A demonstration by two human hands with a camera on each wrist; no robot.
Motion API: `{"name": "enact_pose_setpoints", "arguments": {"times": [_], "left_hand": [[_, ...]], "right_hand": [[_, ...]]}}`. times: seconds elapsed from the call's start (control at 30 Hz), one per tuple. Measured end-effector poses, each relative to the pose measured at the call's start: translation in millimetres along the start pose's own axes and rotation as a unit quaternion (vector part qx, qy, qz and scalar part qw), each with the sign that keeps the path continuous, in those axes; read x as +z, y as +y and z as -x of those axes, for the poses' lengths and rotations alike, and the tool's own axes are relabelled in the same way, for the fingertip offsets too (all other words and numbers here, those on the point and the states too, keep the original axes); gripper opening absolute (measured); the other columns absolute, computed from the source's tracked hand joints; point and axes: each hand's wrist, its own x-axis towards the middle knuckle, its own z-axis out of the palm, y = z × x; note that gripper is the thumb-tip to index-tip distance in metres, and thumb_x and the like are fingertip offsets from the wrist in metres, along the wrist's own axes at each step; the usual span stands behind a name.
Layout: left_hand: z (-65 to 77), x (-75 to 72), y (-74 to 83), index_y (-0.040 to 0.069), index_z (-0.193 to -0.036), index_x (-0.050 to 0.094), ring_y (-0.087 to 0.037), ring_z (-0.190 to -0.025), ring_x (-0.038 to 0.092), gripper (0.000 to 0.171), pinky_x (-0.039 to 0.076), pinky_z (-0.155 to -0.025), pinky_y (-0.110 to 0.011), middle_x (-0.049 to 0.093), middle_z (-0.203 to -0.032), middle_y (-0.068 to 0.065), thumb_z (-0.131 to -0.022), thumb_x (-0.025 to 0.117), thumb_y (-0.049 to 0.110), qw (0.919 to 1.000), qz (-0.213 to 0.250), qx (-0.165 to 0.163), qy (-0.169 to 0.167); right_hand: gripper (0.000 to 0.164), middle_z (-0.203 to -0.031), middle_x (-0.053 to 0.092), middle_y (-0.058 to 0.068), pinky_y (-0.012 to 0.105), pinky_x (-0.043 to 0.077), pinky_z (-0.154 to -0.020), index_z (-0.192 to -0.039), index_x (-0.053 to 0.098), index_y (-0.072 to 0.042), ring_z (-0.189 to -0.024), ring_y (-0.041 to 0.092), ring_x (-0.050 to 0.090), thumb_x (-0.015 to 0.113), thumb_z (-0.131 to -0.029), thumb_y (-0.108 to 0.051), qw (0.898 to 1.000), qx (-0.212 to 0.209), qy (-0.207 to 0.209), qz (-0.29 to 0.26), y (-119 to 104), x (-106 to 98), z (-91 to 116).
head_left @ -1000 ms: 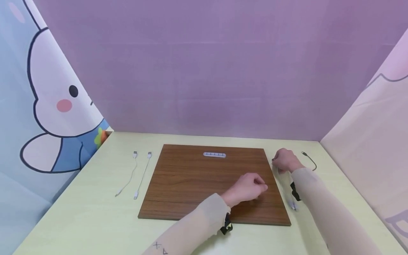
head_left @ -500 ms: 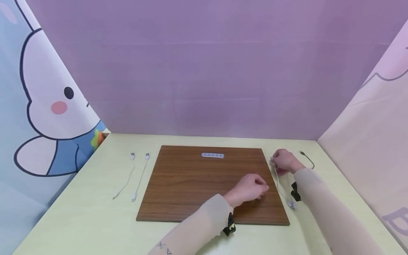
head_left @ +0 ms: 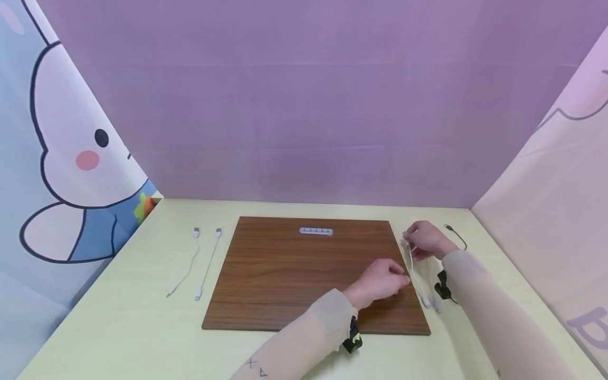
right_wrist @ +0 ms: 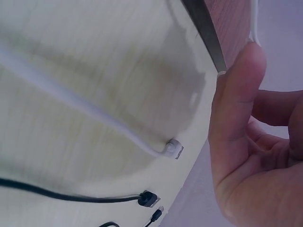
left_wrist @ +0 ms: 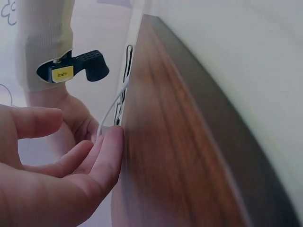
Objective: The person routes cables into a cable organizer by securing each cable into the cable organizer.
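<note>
My right hand (head_left: 426, 240) pinches a white cable (head_left: 411, 274) between the wooden board (head_left: 285, 269) and the right edge of the tabletop (head_left: 119, 327); my left hand (head_left: 380, 281), fingers loosely bent, may just touch it.

1. A purple cloth backdrop (head_left: 304, 95) spans the back, crossed by faint horizontal creases, its lower edge meeting the far side of the table (head_left: 119, 316)
2. On the left hangs a pale blue sheet (head_left: 24, 316), printed with a large white cartoon animal (head_left: 68, 116), dark-outlined, with a black eye, a pink cheek and blue clothing
3. Beside that clothing is an orange-and-green motif (head_left: 148, 207)
4. On the right, a pale pink sheet (head_left: 551, 211) slants outward, bearing a wavy grey line and a purple shape
5. The tabletop is pale yellow-green, faintly grained
6. Light falls softly, leaving blurred shadows (right_wrist: 177, 66)
</note>
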Motion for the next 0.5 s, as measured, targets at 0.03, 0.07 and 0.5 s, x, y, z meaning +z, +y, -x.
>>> {"name": "enact_pose_setpoints", "arguments": {"times": [0.03,0.07,0.5], "left_hand": [[-1.0,1.7,-0.2,0.008,-0.11,0.067,-0.011,-0.074,0.059,0.02,0.05,-0.07,-0.027,0.063,-0.086,0.004,-0.095,0.07,0.019,1.0,0.006,-0.004,0.0],[-2.2,3.4,-0.2,0.007,-0.111,0.067,-0.011,-0.074,0.059,0.02,0.05,-0.071,-0.028,0.063,-0.086,0.004,-0.094,0.071,0.018,0.9999,0.015,-0.007,0.001],[-11.8,21.9,4.5,-0.002,-0.124,0.056,-0.025,-0.096,0.065,0.034,0.054,-0.095,-0.043,0.061,-0.1,-0.006,-0.093,0.069,0.007,0.9803,0.191,-0.047,-0.019]], "right_hand": [[0.028,-0.083,0.06,0.015,0.031,0.059,-0.057,-0.12,0.046,0.013,-0.056,0.015,0.062,0.051,-0.104,-0.009,1.0,0.001,-0.002,-0.005,0,0,0],[0.029,-0.083,0.06,0.014,0.03,0.058,-0.057,-0.121,0.046,0.013,-0.056,0.014,0.062,0.051,-0.104,-0.01,1.0,0.001,-0.004,-0.01,0,0,1],[0.034,-0.082,0.057,0.009,0.026,0.057,-0.059,-0.127,0.044,0.015,-0.06,0.011,0.061,0.049,-0.106,-0.011,0.998,-0.001,-0.017,-0.058,-6,-2,5]]}}
